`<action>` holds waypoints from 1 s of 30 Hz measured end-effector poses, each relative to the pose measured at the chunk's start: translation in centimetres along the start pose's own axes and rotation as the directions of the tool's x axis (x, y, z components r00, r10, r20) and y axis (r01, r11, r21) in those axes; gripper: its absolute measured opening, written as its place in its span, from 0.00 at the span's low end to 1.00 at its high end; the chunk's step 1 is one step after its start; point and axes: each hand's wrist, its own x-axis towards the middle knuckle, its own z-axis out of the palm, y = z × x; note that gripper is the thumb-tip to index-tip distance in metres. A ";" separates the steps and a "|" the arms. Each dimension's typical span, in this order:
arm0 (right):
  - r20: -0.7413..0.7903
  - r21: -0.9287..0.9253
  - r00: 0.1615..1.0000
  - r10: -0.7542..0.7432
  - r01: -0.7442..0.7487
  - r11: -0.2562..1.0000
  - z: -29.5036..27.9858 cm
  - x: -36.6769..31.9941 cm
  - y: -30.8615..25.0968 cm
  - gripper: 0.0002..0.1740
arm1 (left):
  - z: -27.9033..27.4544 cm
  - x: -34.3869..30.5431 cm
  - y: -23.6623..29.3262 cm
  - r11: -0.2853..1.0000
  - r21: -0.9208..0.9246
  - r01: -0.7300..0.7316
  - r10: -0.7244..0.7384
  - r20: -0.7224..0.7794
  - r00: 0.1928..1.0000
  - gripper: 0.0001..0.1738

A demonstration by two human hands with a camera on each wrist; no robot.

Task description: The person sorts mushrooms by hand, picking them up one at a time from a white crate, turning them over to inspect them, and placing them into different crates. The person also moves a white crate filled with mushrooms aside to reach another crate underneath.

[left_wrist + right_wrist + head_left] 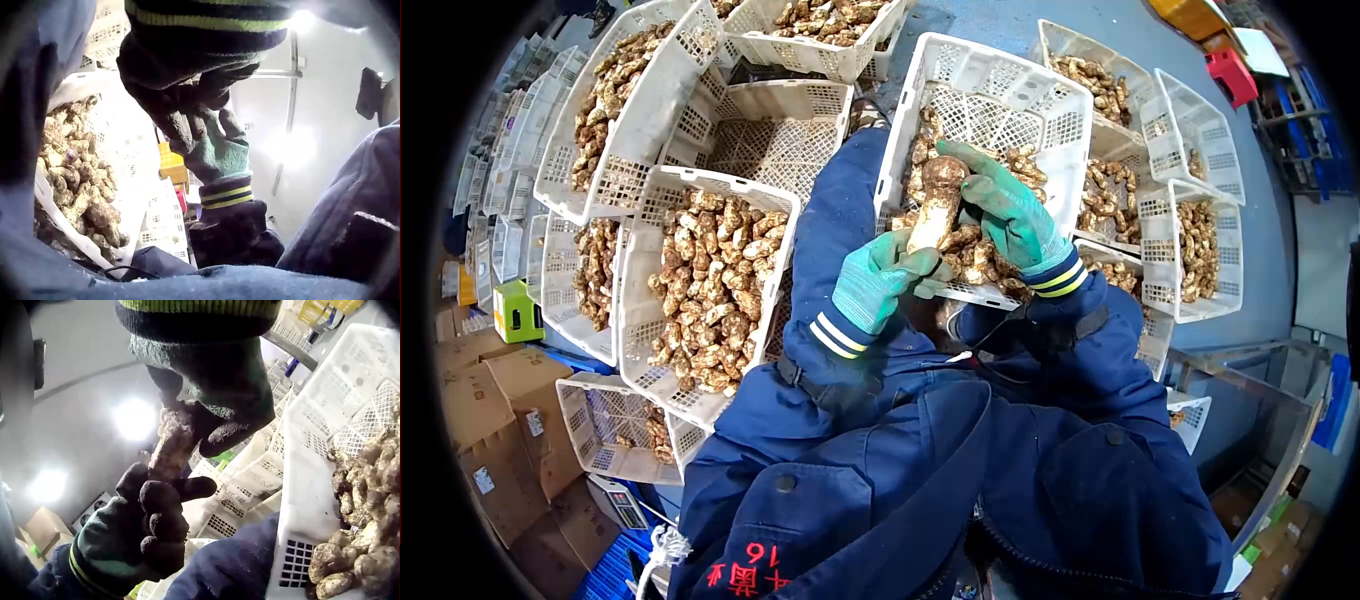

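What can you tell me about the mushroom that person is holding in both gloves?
The mushroom is long and thick-stemmed, pale tan with a darker brown rounded cap and a rough, earthy-looking surface. It is held nearly upright, cap up, above a white plastic crate of similar mushrooms. The left hand, in a green glove, grips the stem's lower end; the right hand curls its gloved fingers round the cap. Nothing else touches it.

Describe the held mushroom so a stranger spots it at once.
Find the white crate ahead of the person. Over its near edge, the left hand grips the mushroom by its pale stem, the right hand its brown cap. It alone is held above the pile.
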 end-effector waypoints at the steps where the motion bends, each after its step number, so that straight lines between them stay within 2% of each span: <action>1: -0.005 -0.088 0.998 -0.056 0.055 0.995 -0.2 -0.1 0.2 0.29 | -0.1 0.0 -0.1 0.999 0.034 0.002 -0.001 -0.029 1.000 0.22; 2: -0.009 -0.174 0.994 -0.111 0.107 0.979 -0.3 -0.1 0.5 0.28 | -0.2 0.0 -0.3 0.998 0.068 0.003 0.001 -0.057 0.998 0.22; 3: 0.100 -0.478 0.937 -0.335 0.340 0.810 -1.4 -0.3 2.3 0.27 | -0.4 0.2 -0.5 0.995 0.102 0.003 0.005 -0.084 0.996 0.21; 4: 0.270 -0.693 0.828 -0.491 0.521 0.498 -2.0 -0.5 3.7 0.26 | -0.7 0.3 -0.8 0.990 0.143 -0.002 0.015 -0.094 0.995 0.21; 5: 0.218 -0.576 0.879 -0.423 0.467 0.671 -1.2 -1.0 4.4 0.22 | -1.0 0.6 -1.2 0.983 0.185 -0.006 0.026 -0.103 0.994 0.21; 6: 0.285 -0.620 0.832 -0.475 0.538 0.571 -1.2 -0.9 4.8 0.20 | -1.2 0.9 -1.7 0.974 0.227 -0.010 0.035 -0.107 0.994 0.21; 7: 0.152 -0.577 0.965 -0.213 0.262 0.774 -0.4 -1.1 4.0 0.18 | -0.9 1.0 -2.1 0.987 0.153 -0.047 0.061 -0.088 0.994 0.21; 8: 0.168 -0.611 0.942 -0.290 0.330 0.720 -0.6 -1.1 4.3 0.19 | -0.3 0.9 -2.0 0.993 0.094 -0.070 0.079 -0.096 0.992 0.19; 10: 0.196 -0.678 0.878 -0.437 0.443 0.586 -1.0 -1.0 5.0 0.23 | 0.2 1.3 -1.4 0.983 0.178 0.036 -0.024 -0.070 0.997 0.15; 11: 0.200 -0.717 0.832 -0.517 0.484 0.502 -2.2 -0.6 7.4 0.22 | 0.2 1.4 -1.4 0.966 0.248 0.076 -0.058 -0.076 0.995 0.14; 12: 0.117 -0.715 0.867 -0.484 0.412 0.565 -2.4 -1.3 6.6 0.22 | 0.1 1.5 -1.6 0.941 0.320 0.110 -0.090 -0.074 0.993 0.13; 13: 0.084 -0.741 0.871 -0.485 0.380 0.554 -3.5 -1.6 6.9 0.22 | -0.1 1.9 -2.3 0.942 0.308 0.137 -0.143 -0.004 0.990 0.14; 14: 0.053 -0.697 0.864 -0.501 0.392 0.601 -4.4 -2.1 5.5 0.23 | -0.8 2.3 -3.3 0.938 0.302 0.171 -0.194 0.047 0.980 0.14; 15: -0.126 -0.480 0.949 -0.288 0.196 0.855 -5.4 -2.6 6.5 0.21 | -2.3 2.6 -5.4 0.929 0.367 0.052 -0.079 0.060 0.995 0.14; 16: -0.205 -0.364 0.955 -0.215 0.130 0.922 -6.1 -3.2 6.5 0.16 | -1.6 3.1 -5.6 0.901 0.428 -0.071 0.044 0.073 0.996 0.14; 17: -0.232 -0.355 0.941 -0.245 0.152 0.922 -7.1 -3.8 6.4 0.11 | -1.6 3.4 -5.2 0.866 0.500 0.013 -0.050 0.061 0.997 0.15; 19: -0.185 -0.546 0.876 -0.446 0.286 0.788 -9.8 -5.3 7.2 0.05 | -0.6 3.8 -5.1 0.884 0.458 0.088 -0.118 0.037 0.992 0.19; 20: -0.087 -0.729 0.825 -0.558 0.329 0.600 -11.2 -5.9 8.1 0.05 | -0.4 3.9 -5.1 0.891 0.439 0.116 -0.148 0.039 0.988 0.20; 21: -0.171 -0.507 0.825 -0.538 0.395 0.766 -12.3 -6.1 10.0 0.04 | -1.5 4.4 -6.4 0.907 0.407 0.109 -0.138 0.042 0.990 0.20; 22: -0.254 -0.245 0.819 -0.515 0.461 0.853 -12.7 -6.2 10.1 0.03 | -1.3 4.5 -6.6 0.888 0.451 0.089 -0.125 0.050 0.991 0.21; 23: -0.414 0.302 0.906 -0.093 0.233 0.924 -13.5 -6.8 9.9 0.06 | -1.1 4.6 -6.8 0.891 0.436 0.129 -0.152 0.019 0.988 0.18; 24: -0.305 0.778 0.886 0.348 0.021 0.628 -14.3 -7.4 9.7 0.12 | -1.0 4.6 -7.0 0.892 0.419 0.167 -0.178 -0.014 0.984 0.16; 25: -0.334 0.789 0.912 0.237 0.134 0.599 -14.7 -7.3 9.5 0.16 | -0.9 4.6 -7.2 0.895 0.415 0.166 -0.188 0.012 0.982 0.17; 26: -0.307 0.845 0.897 0.318 0.104 0.524 -15.4 -8.1 9.2 0.16 | -0.6 4.5 -7.0 0.904 0.392 0.171 -0.192 0.016 0.981 0.18; 28: -0.287 0.917 0.875 0.390 0.134 0.375 -15.5 -8.7 6.8 0.15 | -0.6 4.6 -7.2 0.897 0.393 0.204 -0.219 -0.006 0.976 0.17; 30: -0.222 0.913 0.913 0.341 0.072 0.402 -17.4 -9.3 7.0 0.16 | -0.8 4.6 -7.2 0.893 0.392 0.224 -0.233 -0.024 0.972 0.17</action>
